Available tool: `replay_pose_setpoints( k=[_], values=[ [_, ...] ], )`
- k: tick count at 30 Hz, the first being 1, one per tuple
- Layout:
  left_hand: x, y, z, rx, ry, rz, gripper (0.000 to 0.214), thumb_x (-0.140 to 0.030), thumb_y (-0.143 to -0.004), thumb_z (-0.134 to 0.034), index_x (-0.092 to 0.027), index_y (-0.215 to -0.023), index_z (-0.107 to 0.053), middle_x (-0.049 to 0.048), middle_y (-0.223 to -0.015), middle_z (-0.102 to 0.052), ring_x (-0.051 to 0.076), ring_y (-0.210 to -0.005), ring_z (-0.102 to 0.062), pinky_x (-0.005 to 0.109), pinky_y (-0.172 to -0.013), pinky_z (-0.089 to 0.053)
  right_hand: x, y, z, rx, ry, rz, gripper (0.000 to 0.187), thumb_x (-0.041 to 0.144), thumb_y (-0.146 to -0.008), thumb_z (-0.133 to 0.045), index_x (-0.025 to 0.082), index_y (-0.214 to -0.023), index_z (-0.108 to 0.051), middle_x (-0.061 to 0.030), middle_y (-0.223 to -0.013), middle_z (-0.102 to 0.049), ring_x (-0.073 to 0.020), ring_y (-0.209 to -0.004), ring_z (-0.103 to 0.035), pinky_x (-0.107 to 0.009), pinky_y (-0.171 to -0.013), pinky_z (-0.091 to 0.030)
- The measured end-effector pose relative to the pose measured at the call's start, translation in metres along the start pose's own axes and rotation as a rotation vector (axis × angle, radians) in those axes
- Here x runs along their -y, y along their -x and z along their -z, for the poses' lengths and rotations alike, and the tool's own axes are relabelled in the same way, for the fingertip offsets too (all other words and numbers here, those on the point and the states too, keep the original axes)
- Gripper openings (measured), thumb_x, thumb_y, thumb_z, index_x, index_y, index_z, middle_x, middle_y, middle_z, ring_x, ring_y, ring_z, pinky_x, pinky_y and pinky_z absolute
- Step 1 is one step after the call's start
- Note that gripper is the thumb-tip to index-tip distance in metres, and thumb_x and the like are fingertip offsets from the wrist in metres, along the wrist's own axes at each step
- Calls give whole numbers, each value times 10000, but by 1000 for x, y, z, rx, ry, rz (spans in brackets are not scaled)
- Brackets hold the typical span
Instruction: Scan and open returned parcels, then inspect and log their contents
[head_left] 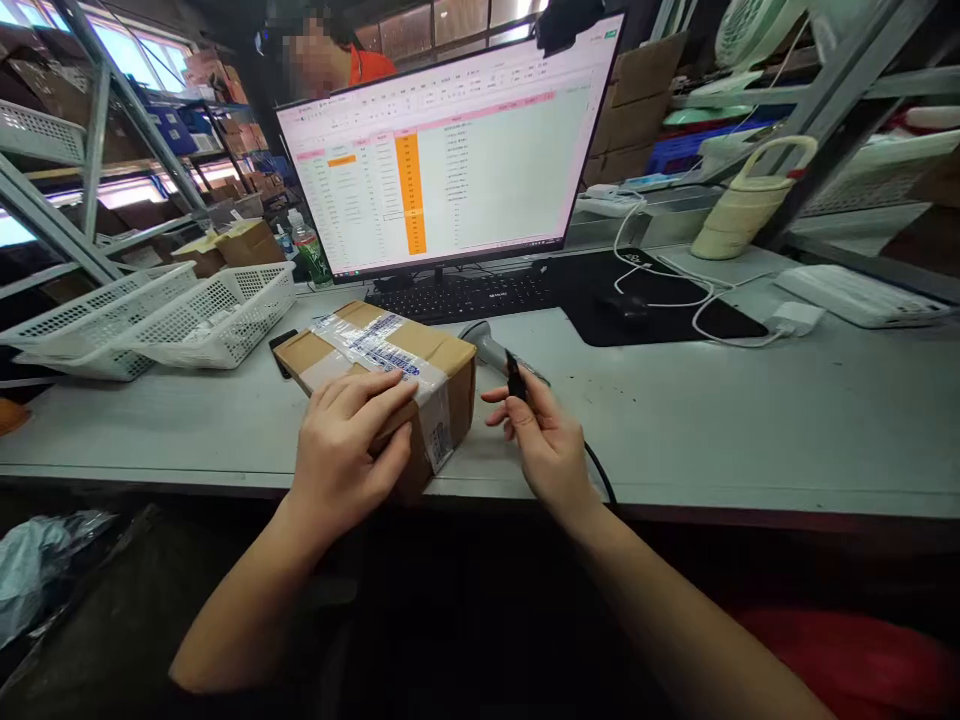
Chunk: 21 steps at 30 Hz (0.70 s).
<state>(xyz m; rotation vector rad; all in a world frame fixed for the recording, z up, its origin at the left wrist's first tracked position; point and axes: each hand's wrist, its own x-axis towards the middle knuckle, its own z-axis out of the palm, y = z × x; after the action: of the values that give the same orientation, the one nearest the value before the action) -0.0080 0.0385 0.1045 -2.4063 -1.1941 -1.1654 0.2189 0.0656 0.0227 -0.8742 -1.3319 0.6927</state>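
Note:
A taped cardboard box (439, 340) sits near the front edge of the desk, with clear tape printed in blue across its top and down its right end. My left hand (349, 435) grips its near side, fingers over the top edge and thumb lower down. Just right of the box, my right hand (544, 425) is closed around a small black box cutter (514, 376), whose tip points up and away. The box cutter is apart from the box. Behind both, a grey barcode scanner (491, 350) lies partly hidden.
A monitor (510, 180) stands behind a black keyboard (472, 295). White baskets (225, 325) are at the left. On the right lie a mouse (628, 308) on a black mat (675, 325), a white charger (799, 318) with cable, and a cream cup (739, 215). Another person is beyond the monitor.

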Motion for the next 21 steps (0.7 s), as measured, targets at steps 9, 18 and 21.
replay_pose_setpoints(
  k=[9, 18, 21],
  values=[
    [-9, -2, -10, -75, -76, 41, 284, -223, -896, -657, -238, -1179, -682, 51, -1152, -696, 237, -1093, -636, 425, -996, -464, 33, 11, 3, 163, 674, 663, 367, 89, -957, -560, 236, -1265, -695, -36, -1028, -742, -157, -844, -657, -294, -736, -523],
    [-10, -2, -8, -118, -123, -35, 217, -201, -885, -669, -222, -1100, -684, 45, -1146, -728, 207, -1062, -692, 338, -943, -539, 34, 4, -6, 109, 796, 764, 363, 108, -969, -512, 243, -1228, -728, -24, -938, -733, -148, -774, -600, -286, -690, -462],
    [-7, -3, -8, -147, -102, -55, 129, -204, -861, -699, -220, -986, -675, 36, -1102, -747, 202, -1019, -717, 319, -893, -562, 34, 4, -8, 86, 807, 770, 364, 113, -963, -520, 247, -1231, -727, -22, -939, -733, -155, -760, -583, -298, -676, -444]
  ],
)
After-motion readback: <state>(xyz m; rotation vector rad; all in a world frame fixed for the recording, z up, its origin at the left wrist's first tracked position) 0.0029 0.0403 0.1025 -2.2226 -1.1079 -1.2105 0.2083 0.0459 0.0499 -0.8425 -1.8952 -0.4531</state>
